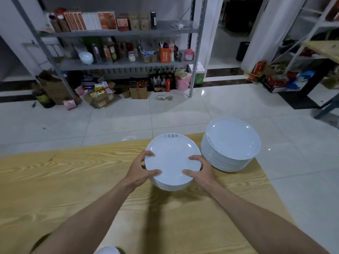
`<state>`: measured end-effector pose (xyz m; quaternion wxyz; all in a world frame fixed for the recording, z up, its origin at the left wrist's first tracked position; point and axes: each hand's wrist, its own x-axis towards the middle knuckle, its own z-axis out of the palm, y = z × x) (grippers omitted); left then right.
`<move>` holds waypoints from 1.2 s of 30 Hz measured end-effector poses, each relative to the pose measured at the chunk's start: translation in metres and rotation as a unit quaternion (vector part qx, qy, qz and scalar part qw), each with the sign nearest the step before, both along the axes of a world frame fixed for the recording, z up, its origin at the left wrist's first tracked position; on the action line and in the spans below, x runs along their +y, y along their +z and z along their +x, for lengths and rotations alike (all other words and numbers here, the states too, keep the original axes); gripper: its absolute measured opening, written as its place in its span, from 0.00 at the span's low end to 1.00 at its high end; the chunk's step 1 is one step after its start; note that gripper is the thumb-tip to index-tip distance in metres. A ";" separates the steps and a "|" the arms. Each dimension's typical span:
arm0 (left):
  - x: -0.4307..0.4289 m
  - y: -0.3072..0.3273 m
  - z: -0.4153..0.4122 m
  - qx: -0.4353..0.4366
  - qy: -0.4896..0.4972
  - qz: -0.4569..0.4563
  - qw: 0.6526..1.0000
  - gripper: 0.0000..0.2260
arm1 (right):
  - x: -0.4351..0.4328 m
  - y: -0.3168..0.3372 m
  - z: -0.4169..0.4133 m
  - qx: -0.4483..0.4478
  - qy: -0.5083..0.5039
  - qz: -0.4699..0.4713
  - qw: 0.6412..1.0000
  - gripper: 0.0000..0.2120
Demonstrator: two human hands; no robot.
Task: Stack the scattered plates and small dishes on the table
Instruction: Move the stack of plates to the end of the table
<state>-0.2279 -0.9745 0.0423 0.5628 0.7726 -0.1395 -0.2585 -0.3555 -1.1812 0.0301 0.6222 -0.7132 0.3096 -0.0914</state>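
Head view. The left hand (142, 170) and right hand (200, 170) each gripped the short stack of plates (172, 158) at opposite rims, with digits curled over onto the top plate's face and the rest hidden beneath the rim. This stack sat over the middle of the wooden counter (55, 180), just beside the tall stack of plates (233, 142) at the counter's far right corner. Whether the short stack rested on the wood or was lifted just clear could not be told.

The plates appeared to be glazed white ware: stiff, smooth, probably slippery and liable to chip. Several together were judged fairly heavy, so a two-sided hold at the rims with support from beneath suited them. A white rounded dish (107, 251) showed partly at the near edge.
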 end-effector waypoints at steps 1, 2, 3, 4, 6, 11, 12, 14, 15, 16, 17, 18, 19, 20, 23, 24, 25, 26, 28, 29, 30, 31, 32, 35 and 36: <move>-0.005 -0.004 0.003 0.001 0.003 0.001 1.000 0.24 | -0.005 -0.005 0.005 0.002 0.001 0.004 1.000 0.23; -0.009 -0.009 0.007 0.002 0.005 0.001 1.000 0.24 | -0.009 -0.010 0.009 0.005 0.002 0.010 1.000 0.23; -0.012 -0.013 0.011 0.003 0.007 0.002 1.000 0.24 | -0.013 -0.014 0.013 0.007 0.002 0.013 1.000 0.23; -0.016 -0.018 0.016 0.005 0.008 0.001 1.000 0.24 | -0.016 -0.020 0.017 0.008 -0.001 0.013 1.000 0.23; -0.023 -0.026 0.024 0.013 0.010 0.003 1.000 0.24 | -0.023 -0.030 0.025 0.013 -0.005 0.013 1.000 0.22; -0.042 -0.046 0.038 0.029 0.012 0.003 1.000 0.24 | -0.041 -0.047 0.038 0.022 -0.002 0.017 1.000 0.22; -0.045 -0.049 0.041 0.031 0.011 0.005 0.999 0.24 | -0.044 -0.050 0.040 0.023 -0.002 0.017 1.000 0.22; -0.050 -0.055 0.044 0.042 0.010 0.006 0.999 0.24 | -0.049 -0.057 0.044 0.025 -0.003 0.016 1.000 0.22; -0.052 -0.058 0.046 0.051 0.010 0.004 0.999 0.24 | -0.051 -0.060 0.045 0.027 -0.004 0.017 0.999 0.22; -0.054 -0.061 0.047 0.058 0.011 0.001 0.998 0.24 | -0.053 -0.063 0.046 0.030 -0.007 0.018 0.999 0.22; -0.056 -0.063 0.049 0.060 0.011 0.000 0.998 0.24 | -0.054 -0.065 0.047 0.031 -0.009 0.020 0.999 0.22; -0.058 -0.065 0.050 0.060 0.012 0.000 0.998 0.24 | -0.055 -0.066 0.048 0.033 -0.011 0.021 0.999 0.22; -0.060 -0.067 0.052 0.060 0.013 0.002 0.998 0.24 | -0.056 -0.067 0.049 0.033 -0.013 0.022 0.999 0.23; -0.062 -0.068 0.054 0.059 0.013 0.004 0.998 0.24 | -0.057 -0.068 0.050 0.032 -0.015 0.022 0.999 0.23; -0.066 -0.073 0.057 0.064 0.009 0.003 0.998 0.24 | -0.061 -0.071 0.053 0.029 -0.019 0.025 0.999 0.23; -0.067 -0.074 0.058 0.066 0.008 0.001 0.998 0.24 | -0.062 -0.073 0.054 0.029 -0.021 0.024 0.999 0.23; -0.068 -0.076 0.059 0.066 0.008 0.000 0.998 0.24 | -0.063 -0.074 0.054 0.028 -0.022 0.023 0.999 0.23; -0.069 -0.078 0.059 0.066 0.008 -0.001 0.998 0.24 | -0.063 -0.076 0.055 0.027 -0.023 0.022 0.999 0.23; -0.070 -0.081 0.060 0.066 0.011 -0.003 0.998 0.24 | -0.064 -0.078 0.057 0.025 -0.021 0.015 0.999 0.23; -0.070 -0.082 0.061 0.066 0.013 -0.002 0.998 0.24 | -0.064 -0.078 0.058 0.025 -0.019 0.011 0.999 0.23; -0.070 -0.084 0.062 0.066 0.015 -0.001 0.998 0.24 | -0.064 -0.079 0.060 0.026 -0.017 0.009 0.999 0.23; -0.070 -0.085 0.062 0.066 0.016 0.000 0.998 0.24 | -0.065 -0.079 0.060 0.026 -0.014 0.009 1.000 0.23; -0.069 -0.086 0.063 0.066 0.017 0.000 0.998 0.24 | -0.065 -0.079 0.061 0.025 -0.013 0.010 1.000 0.23; -0.067 -0.087 0.066 0.060 0.014 0.007 0.998 0.24 | -0.063 -0.078 0.063 0.027 -0.011 0.018 0.999 0.24; -0.067 -0.087 0.067 0.058 0.014 0.011 0.998 0.24 | -0.062 -0.077 0.064 0.027 -0.010 0.017 0.999 0.24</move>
